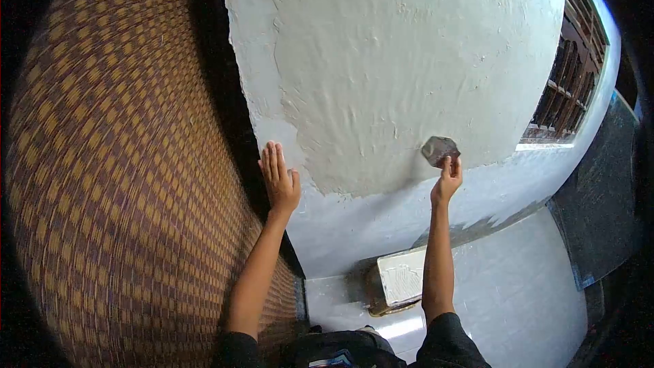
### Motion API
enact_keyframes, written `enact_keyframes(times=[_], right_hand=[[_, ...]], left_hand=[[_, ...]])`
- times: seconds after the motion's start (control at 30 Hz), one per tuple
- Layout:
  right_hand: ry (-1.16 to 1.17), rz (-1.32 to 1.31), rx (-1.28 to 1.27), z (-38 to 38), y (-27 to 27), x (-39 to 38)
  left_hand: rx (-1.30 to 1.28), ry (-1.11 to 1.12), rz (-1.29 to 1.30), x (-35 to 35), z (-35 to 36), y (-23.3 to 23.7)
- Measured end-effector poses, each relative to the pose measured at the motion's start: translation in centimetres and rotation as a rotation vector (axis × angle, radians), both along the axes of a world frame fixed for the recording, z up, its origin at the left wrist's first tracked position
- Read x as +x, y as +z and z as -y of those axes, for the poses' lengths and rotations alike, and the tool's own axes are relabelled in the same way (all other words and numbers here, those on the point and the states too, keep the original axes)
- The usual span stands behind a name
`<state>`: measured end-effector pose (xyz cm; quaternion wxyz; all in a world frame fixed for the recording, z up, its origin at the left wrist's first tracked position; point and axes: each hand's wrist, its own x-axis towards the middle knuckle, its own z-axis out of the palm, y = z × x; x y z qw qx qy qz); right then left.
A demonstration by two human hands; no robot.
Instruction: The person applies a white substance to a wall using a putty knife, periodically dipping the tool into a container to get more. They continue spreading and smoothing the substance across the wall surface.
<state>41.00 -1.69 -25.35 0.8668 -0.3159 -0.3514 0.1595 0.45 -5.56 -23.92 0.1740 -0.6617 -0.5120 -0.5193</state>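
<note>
My left hand point(281, 178) lies flat against the wall near its left edge, fingers together and stretched out, holding nothing. Between the thumb and fingers of my right hand point(447, 178) is a small dark flat scraper point(441, 151), close to or against the wall; whether it touches cannot be made out. A broad patch of grey-green wet plaster point(381, 75) with ridges covers much of the pale wall point(340, 232). The scraper is over the lower right part of this patch.
A woven brown and yellow mat point(129, 163) rises along the left. Below the wall, a tray of white paste point(402, 276) rests on the shiny tiled floor point(518, 286). A barred window point(572, 75) is at the upper right, with a dark sheet point(599, 197) below it.
</note>
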Motion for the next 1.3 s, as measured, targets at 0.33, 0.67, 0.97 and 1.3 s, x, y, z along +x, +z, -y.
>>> enact_keyframes(times=[0.33,0.67,0.97,1.3], right_hand=[[0.060,0.034,0.011,0.2,-0.2,0.5],[0.113,0.027,-0.026,-0.2,-0.5,2.4],[0.102,0.067,-0.084,-0.8,0.1,3.1],[0.127,0.155,-0.050,-0.3,1.8,3.0]], left_hand=[[0.043,0.011,0.021,1.1,0.0,-0.3],[0.069,0.066,0.042,2.5,-0.4,-0.7],[0.044,0.084,0.096,3.3,0.0,-1.3],[-0.006,0.071,0.143,4.1,0.7,-1.0]])
